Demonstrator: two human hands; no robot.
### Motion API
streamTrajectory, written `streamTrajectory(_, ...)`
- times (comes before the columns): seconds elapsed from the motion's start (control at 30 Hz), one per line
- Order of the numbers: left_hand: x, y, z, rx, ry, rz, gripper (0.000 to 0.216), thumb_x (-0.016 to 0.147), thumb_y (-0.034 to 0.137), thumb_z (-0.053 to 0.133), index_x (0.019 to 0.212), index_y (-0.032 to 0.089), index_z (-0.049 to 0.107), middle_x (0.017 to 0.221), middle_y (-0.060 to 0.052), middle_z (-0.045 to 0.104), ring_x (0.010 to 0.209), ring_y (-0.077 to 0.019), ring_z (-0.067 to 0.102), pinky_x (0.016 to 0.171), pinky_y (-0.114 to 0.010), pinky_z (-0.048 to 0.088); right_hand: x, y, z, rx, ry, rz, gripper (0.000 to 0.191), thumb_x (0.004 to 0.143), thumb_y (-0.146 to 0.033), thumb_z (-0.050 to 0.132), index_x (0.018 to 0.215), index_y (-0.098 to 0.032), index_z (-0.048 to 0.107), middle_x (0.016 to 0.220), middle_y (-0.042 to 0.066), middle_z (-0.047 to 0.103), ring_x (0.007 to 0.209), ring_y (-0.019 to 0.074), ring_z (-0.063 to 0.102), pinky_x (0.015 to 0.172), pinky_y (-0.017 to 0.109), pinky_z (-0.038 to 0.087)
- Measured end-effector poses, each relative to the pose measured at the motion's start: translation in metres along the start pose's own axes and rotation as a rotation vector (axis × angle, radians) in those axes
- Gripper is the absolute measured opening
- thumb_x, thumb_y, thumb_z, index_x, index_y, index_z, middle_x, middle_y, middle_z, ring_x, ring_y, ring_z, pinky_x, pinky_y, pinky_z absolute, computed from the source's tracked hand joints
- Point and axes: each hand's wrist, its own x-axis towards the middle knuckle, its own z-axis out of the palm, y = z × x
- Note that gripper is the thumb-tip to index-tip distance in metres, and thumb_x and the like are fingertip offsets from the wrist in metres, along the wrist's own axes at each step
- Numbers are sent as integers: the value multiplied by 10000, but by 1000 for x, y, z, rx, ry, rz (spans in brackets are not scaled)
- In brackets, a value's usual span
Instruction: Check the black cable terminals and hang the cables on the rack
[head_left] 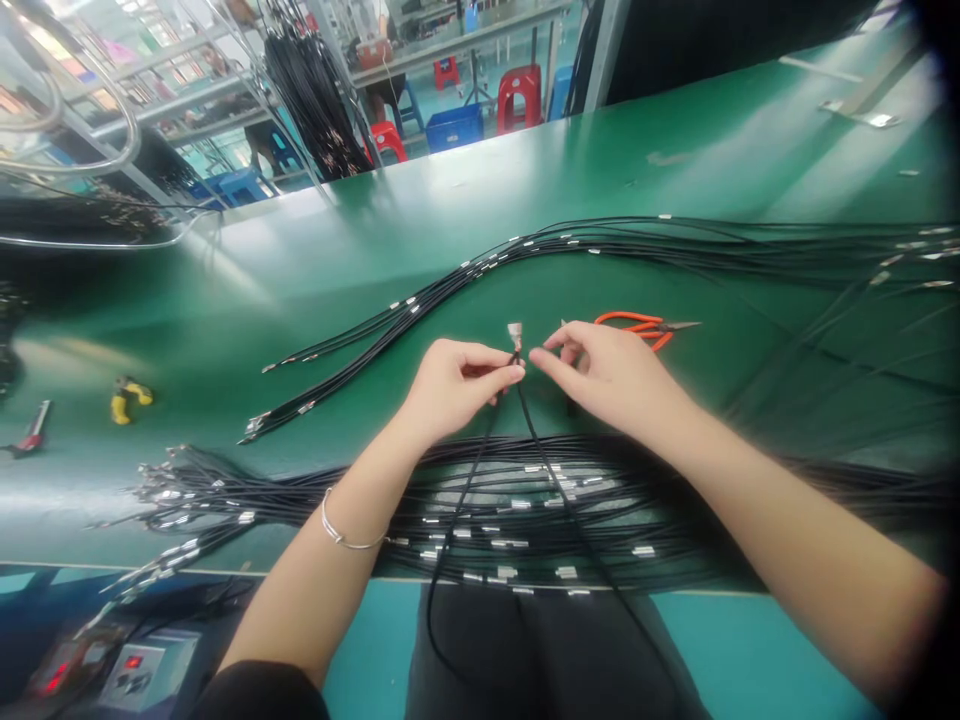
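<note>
Evidently the left hand [450, 385] is pinched shut, thumb against forefinger, on a single black wire [530, 420] just below its tip. That grip seems chosen to keep the small metal terminal [514, 332] upright and steady in plain sight above the green table [750, 150]. The right hand [607, 375] comes in from the other side with its fingertips at the same spot, close beside the left; whether it actually grips the wire cannot be told. The wire is thin, dark and limp, and trails from the hands down over the near bundle of wires [525, 510], which lies along the table edge, likely for easy reach. A far bundle [570, 245] lies well apart. Orange-handled snips [645, 325] rest just behind the right hand.
</note>
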Motion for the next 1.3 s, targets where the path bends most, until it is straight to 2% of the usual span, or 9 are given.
streamTrajectory(0.1, 5, -5, -7, 234, 130, -41, 269, 746, 373, 753, 802, 110, 763, 671, -56, 687, 509, -107, 567, 501, -214, 505, 6, 19, 2, -382, 27, -35, 295, 750, -362, 741, 915, -129, 666, 822, 85, 650, 733, 225, 590, 642, 321, 419)
streamTrajectory(0.27, 2, 4, -12, 80, 113, -64, 285, 711, 346, 790, 832, 91, 752, 718, -85, 709, 549, -117, 606, 490, -207, 523, 11, 21, -9, -314, 1, 94, 325, 724, -139, 669, 1048, -110, 681, 884, 101, 693, 681, 208, 629, 701, 358, 484)
streamTrajectory(0.43, -4, 13, -7, -275, -55, -98, 379, 710, 311, 811, 993, 79, 712, 760, -102, 726, 588, -133, 661, 502, -196, 536, 13, 4, -20, 381, 107, 109, 544, 712, -111, 633, 1248, -196, 605, 960, 52, 643, 663, 173, 665, 636, 338, 545)
streamTrajectory(0.5, -7, 13, -3, -360, -114, -95, 383, 719, 305, 810, 1013, 85, 698, 757, -96, 726, 582, -137, 668, 488, -189, 532, 13, -2, -22, 699, 200, 65, 512, 726, -103, 635, 1225, -211, 595, 941, 26, 649, 754, 171, 690, 699, 326, 567)
streamTrajectory(0.6, -9, 13, 4, -470, -175, -84, 352, 736, 282, 805, 1010, 99, 683, 757, -77, 722, 582, -140, 676, 477, -186, 539, 11, -11, -23, 878, 331, 14, 294, 760, -160, 698, 1046, -198, 640, 840, 6, 676, 807, 163, 695, 749, 300, 565)
streamTrajectory(0.77, -12, 15, 10, -582, -228, -101, 313, 764, 245, 786, 1022, 110, 672, 744, -45, 705, 596, -140, 685, 483, -187, 559, -4, -23, -19, 772, 482, -128, 134, 882, -334, 659, 951, -220, 669, 703, 16, 655, 593, 144, 631, 532, 279, 485)
streamTrajectory(0.93, -12, 15, 11, -597, -227, -111, 410, 754, 275, 794, 1112, 124, 663, 747, -49, 707, 596, -147, 688, 501, -198, 564, -15, -30, -16, 754, 429, -111, 211, 923, -481, 564, 921, -274, 602, 726, 19, 676, 573, 171, 626, 462, 297, 398)
streamTrajectory(1.13, -12, 14, 12, -624, -233, -136, 385, 752, 289, 794, 1075, 119, 673, 746, -48, 708, 593, -143, 688, 510, -192, 561, -14, -29, -10, 761, 422, -121, 189, 903, -443, 614, 919, -263, 671, 808, 53, 710, 595, 178, 646, 445, 293, 392)
streamTrajectory(1.3, -13, 16, 13, -616, -232, -123, 636, 765, 263, 783, 1341, 183, 524, 736, -33, 706, 606, -158, 693, 510, -202, 561, -15, -31, -6, 750, 502, -234, 185, 906, -401, 621, 922, -274, 754, 813, 48, 707, 664, 183, 660, 494, 310, 439)
